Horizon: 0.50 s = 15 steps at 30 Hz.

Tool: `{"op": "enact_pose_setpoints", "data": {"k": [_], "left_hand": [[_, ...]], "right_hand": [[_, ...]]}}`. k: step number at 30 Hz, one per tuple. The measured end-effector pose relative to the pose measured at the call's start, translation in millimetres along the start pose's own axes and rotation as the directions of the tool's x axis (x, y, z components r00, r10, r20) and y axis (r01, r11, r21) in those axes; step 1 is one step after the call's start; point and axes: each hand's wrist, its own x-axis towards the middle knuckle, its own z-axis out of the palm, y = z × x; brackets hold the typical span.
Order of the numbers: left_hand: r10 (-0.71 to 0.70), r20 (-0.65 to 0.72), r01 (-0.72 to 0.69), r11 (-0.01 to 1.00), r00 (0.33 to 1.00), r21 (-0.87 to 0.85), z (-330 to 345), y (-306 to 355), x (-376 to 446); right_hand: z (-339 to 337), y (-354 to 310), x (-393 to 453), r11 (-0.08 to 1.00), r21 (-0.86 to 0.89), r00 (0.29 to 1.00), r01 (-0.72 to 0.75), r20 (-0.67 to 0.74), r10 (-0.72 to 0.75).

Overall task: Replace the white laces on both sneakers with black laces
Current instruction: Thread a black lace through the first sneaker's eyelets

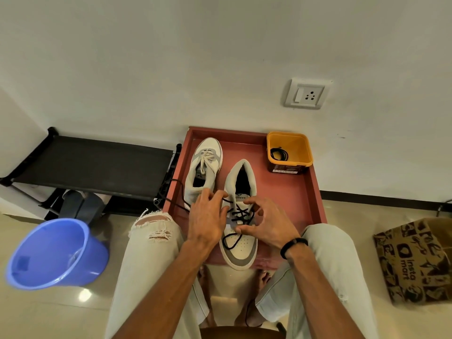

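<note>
Two white-and-grey sneakers lie on a red tray. The near sneaker points its toe toward me and carries a black lace crossed through its eyelets, one loop lying over the toe. My left hand rests on its left side, fingers spread over the lace near the tongue. My right hand pinches the black lace at the lower right eyelets. The far sneaker keeps its white lace. A loose black lace end trails left over the tray rim.
An orange tub at the tray's back right holds a coiled black lace. A black rack stands on the left, a blue bucket near my left knee, a printed paper bag on the right floor.
</note>
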Motion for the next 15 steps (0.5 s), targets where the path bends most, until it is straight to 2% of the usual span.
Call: {"op": "enact_pose_setpoints", "data": {"k": [4,8,10,13,14,15], "left_hand": [[-0.011,-0.002,0.011,0.997,1.0,-0.074,-3.5,0.0,2.9],[-0.128,-0.173,0.087,0.969,0.977,-0.231,-15.5,1.3,10.6],[-0.25,-0.311,0.137,0.929,0.917,-0.343,-24.4,-0.3,14.5],[-0.443,-0.449,0.148,0.82,0.776,-0.553,-40.8,-3.5,16.4],[-0.462,-0.463,0.142,0.807,0.756,-0.573,-44.5,-2.3,15.7],[-0.442,-0.469,0.132,0.82,0.764,-0.557,-46.6,0.6,14.4]], "right_hand": [[0.9,0.1,-0.5,1.0,0.012,1.0,-0.001,0.001,0.001],[0.5,1.2,0.1,1.0,-0.002,1.0,-0.017,0.009,0.017],[-0.1,2.8,0.0,1.0,-0.017,1.0,-0.019,0.024,0.02],[-2.2,3.5,-0.4,1.0,-0.023,0.999,-0.01,0.046,0.011],[-2.7,3.1,-0.4,1.0,-0.023,0.999,-0.006,0.049,0.007],[-2.9,2.6,-0.2,1.0,-0.022,0.999,0.0,0.047,0.001]]}}
